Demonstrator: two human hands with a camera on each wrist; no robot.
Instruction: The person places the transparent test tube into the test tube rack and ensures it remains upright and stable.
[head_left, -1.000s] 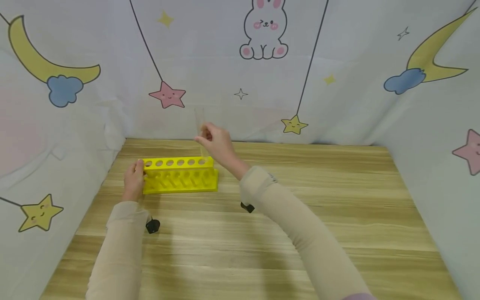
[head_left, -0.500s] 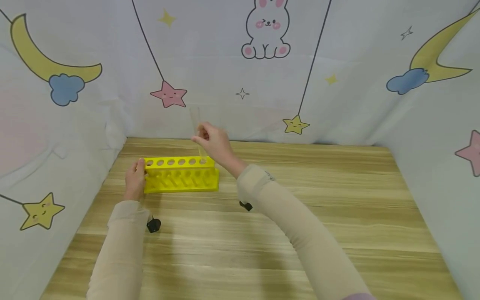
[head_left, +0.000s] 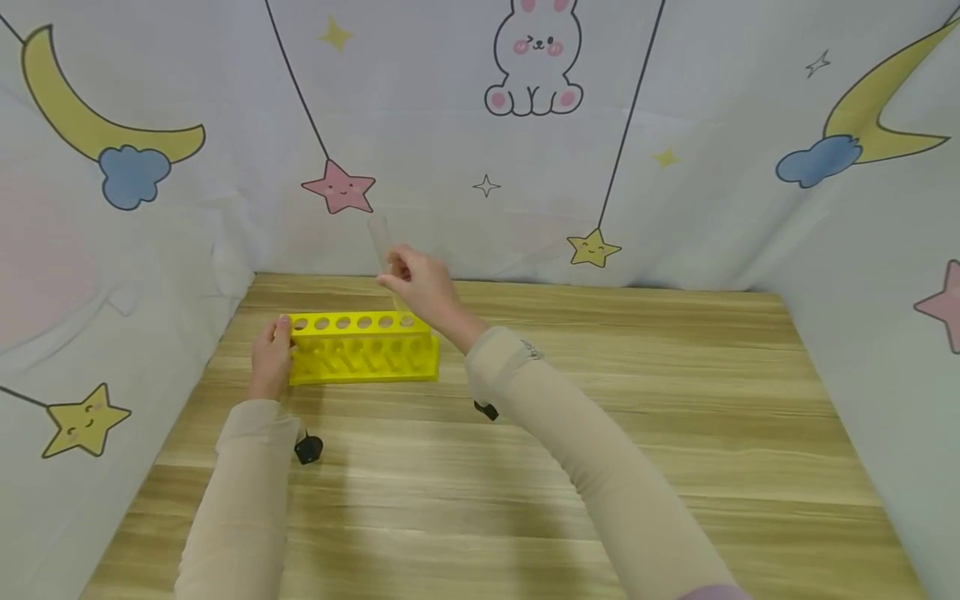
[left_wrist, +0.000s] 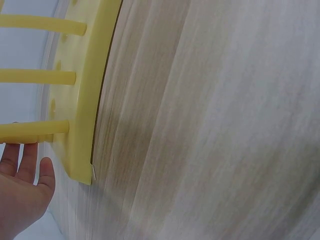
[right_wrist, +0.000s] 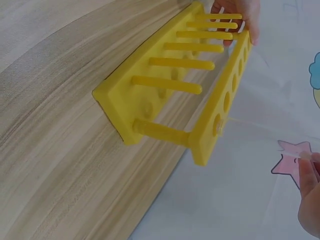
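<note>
A yellow test tube rack (head_left: 360, 371) stands upright on the wooden table, a row of round holes along its top bar. My left hand (head_left: 270, 358) grips the rack's left end; in the left wrist view those fingers (left_wrist: 27, 162) reach round its end post. Between thumb and fingers, my right hand (head_left: 427, 287) pinches a clear test tube (head_left: 378, 237) above the rack's right end. The tube leans left at its top, and its lower end is at the rightmost hole. How deep it sits there is hard to tell. In the right wrist view, the right hand (right_wrist: 310, 200) is partly cut off.
The wooden table (head_left: 637, 433) extends to the right and in front of the rack. Behind and at both sides hangs a pale cloth (head_left: 450, 142) printed with stars, moons and a rabbit. A small black device (head_left: 308, 448) is beside the left wrist, another (head_left: 486, 410) beside the right.
My right hand has shifted slightly left, and the tube's top has tipped further left while its lower end stays by the rightmost hole. The left hand keeps its hold on the rack.
</note>
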